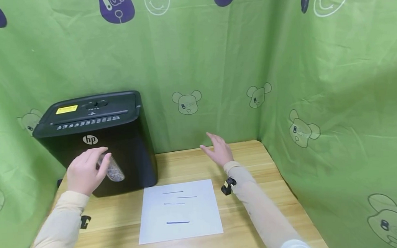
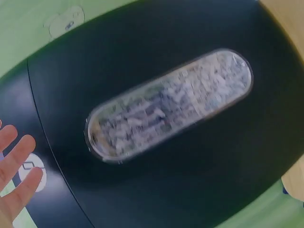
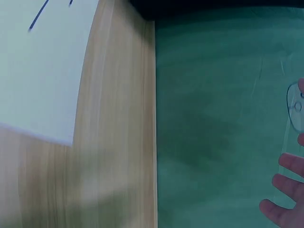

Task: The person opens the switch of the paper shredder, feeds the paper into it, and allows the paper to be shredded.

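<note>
Black boxy shredder point(image 1: 134, 151); white rectangular blue-lined paper point(image 1: 178, 213) is lying near its right front. Left hand point(image 1: 86, 172) is hovering before the shredder, right hand point(image 1: 218, 151) is hovering rightward, fingers loose on both.

A black HP shredder point(image 1: 131, 148) bears a yellow label point(image 1: 67, 109) and pale logo point(image 1: 90, 139); blue strokes point(image 1: 177, 222) mark a white sheet of paper point(image 1: 180, 212); the desk point(image 1: 257, 173) is tan wood grain, the sleeves point(image 1: 267, 215) cream, the green curtain point(image 1: 207, 50) printed with dark-outlined bear heads point(image 1: 188, 104), purple motifs point(image 1: 115, 7), white winking faces point(image 1: 157, 2).
</note>
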{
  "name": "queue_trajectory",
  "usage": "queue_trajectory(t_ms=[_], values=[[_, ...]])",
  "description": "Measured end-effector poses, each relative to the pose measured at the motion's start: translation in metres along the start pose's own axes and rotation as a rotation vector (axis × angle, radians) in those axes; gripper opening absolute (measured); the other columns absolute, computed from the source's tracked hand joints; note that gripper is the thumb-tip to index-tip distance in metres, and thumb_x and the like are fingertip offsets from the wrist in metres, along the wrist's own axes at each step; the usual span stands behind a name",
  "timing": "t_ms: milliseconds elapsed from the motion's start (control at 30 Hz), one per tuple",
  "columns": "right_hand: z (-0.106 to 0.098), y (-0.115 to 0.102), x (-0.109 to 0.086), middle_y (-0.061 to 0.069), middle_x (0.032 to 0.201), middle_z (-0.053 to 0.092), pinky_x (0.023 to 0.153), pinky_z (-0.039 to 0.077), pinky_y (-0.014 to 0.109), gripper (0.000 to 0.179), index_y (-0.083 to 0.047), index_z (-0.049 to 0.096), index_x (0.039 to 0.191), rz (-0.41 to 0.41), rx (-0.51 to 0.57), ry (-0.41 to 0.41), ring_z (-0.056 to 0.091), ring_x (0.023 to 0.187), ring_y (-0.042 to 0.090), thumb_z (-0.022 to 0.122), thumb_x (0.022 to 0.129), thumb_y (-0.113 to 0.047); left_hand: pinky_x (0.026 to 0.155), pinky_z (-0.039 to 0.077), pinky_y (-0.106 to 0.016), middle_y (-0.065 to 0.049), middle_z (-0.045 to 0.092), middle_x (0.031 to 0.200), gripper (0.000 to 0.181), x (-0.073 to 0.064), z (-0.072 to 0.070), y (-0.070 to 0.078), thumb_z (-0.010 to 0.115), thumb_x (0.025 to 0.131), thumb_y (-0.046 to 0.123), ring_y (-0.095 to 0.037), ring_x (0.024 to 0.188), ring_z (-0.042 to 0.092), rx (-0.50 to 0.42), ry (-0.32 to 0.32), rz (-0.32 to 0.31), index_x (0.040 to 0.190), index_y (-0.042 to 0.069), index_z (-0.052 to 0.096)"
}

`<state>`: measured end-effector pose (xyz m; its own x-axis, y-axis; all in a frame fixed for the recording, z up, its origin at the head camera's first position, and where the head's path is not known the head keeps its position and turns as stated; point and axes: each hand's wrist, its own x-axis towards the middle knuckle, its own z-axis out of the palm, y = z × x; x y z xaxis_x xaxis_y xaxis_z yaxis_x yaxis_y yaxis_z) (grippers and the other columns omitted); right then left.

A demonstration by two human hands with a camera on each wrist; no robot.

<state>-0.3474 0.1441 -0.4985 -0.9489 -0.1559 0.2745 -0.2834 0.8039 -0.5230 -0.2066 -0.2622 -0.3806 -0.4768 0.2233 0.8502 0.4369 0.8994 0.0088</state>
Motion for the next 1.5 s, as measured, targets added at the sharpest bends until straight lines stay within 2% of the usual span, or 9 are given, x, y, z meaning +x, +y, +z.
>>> queue_trajectory(t_ms=[133, 267, 567, 767, 1100, 1333, 1500], values=[[0.007, -0.016, 0.004, 0.012, 0.153, 0.040, 0.113, 0.032, 0.059, 0.071, -0.018, 0.035, 0.150, -0.007, 0.048, 0.009, 0.038, 0.141, 0.035, 0.053, 0.093, -0.057, 0.069, 0.054, -0.050, -0.018, 0.072, 0.093, 0.036, -0.001, -0.009, -0.004, 0.053, 0.094, 0.031, -0.037, 0.081, 0.067, 0.015, -0.006, -0.039, 0.101, 0.000, 0.070], [0.012, -0.031, 0.008, 0.012, 0.152, 0.042, 0.113, 0.032, 0.057, 0.072, -0.018, 0.036, 0.150, -0.017, 0.099, 0.021, 0.039, 0.140, 0.035, 0.052, 0.092, -0.059, 0.070, 0.053, -0.050, -0.020, 0.072, 0.096, 0.038, -0.002, -0.016, -0.009, 0.051, 0.094, 0.032, -0.039, 0.082, 0.067, 0.046, -0.014, -0.070, 0.104, 0.001, 0.070], [0.014, -0.060, 0.013, 0.014, 0.153, 0.040, 0.111, 0.032, 0.061, 0.070, -0.019, 0.035, 0.150, -0.008, 0.200, 0.027, 0.038, 0.140, 0.037, 0.051, 0.093, -0.057, 0.071, 0.051, -0.051, -0.019, 0.072, 0.097, 0.030, -0.003, -0.027, -0.022, 0.058, 0.090, 0.025, -0.039, 0.084, 0.067, 0.050, 0.030, -0.154, 0.105, 0.002, 0.070], [0.016, -0.082, 0.018, 0.010, 0.153, 0.040, 0.112, 0.034, 0.057, 0.069, -0.020, 0.035, 0.150, -0.043, 0.278, 0.038, 0.039, 0.140, 0.033, 0.052, 0.094, -0.056, 0.070, 0.050, -0.052, -0.022, 0.072, 0.098, 0.030, -0.002, -0.038, -0.031, 0.056, 0.093, 0.024, -0.041, 0.085, 0.066, 0.069, 0.036, -0.245, 0.106, 0.001, 0.069], [0.014, -0.111, 0.022, 0.011, 0.147, 0.047, 0.110, 0.040, 0.052, 0.067, -0.017, 0.038, 0.148, -0.108, 0.371, 0.046, 0.048, 0.133, 0.030, 0.054, 0.094, -0.052, 0.074, 0.044, -0.052, -0.024, 0.070, 0.097, 0.030, 0.001, -0.044, -0.044, 0.055, 0.094, 0.024, -0.041, 0.086, 0.062, 0.065, 0.126, -0.381, 0.106, 0.000, 0.070], [0.008, -0.129, 0.026, 0.014, 0.139, 0.053, 0.104, 0.048, 0.044, 0.064, -0.012, 0.040, 0.147, -0.171, 0.435, 0.049, 0.053, 0.125, 0.030, 0.057, 0.095, -0.045, 0.084, 0.043, -0.052, -0.027, 0.068, 0.100, 0.034, 0.006, -0.045, -0.052, 0.054, 0.095, 0.026, -0.042, 0.095, 0.059, 0.013, 0.185, -0.476, 0.108, -0.002, 0.069], [0.007, -0.145, 0.031, 0.012, 0.137, 0.054, 0.102, 0.049, 0.038, 0.062, -0.011, 0.040, 0.146, -0.198, 0.490, 0.057, 0.053, 0.126, 0.028, 0.058, 0.095, -0.042, 0.099, 0.041, -0.051, -0.028, 0.062, 0.113, 0.038, 0.004, -0.048, -0.062, 0.054, 0.096, 0.030, -0.042, 0.108, 0.054, -0.029, 0.174, -0.578, 0.114, -0.002, 0.064]])
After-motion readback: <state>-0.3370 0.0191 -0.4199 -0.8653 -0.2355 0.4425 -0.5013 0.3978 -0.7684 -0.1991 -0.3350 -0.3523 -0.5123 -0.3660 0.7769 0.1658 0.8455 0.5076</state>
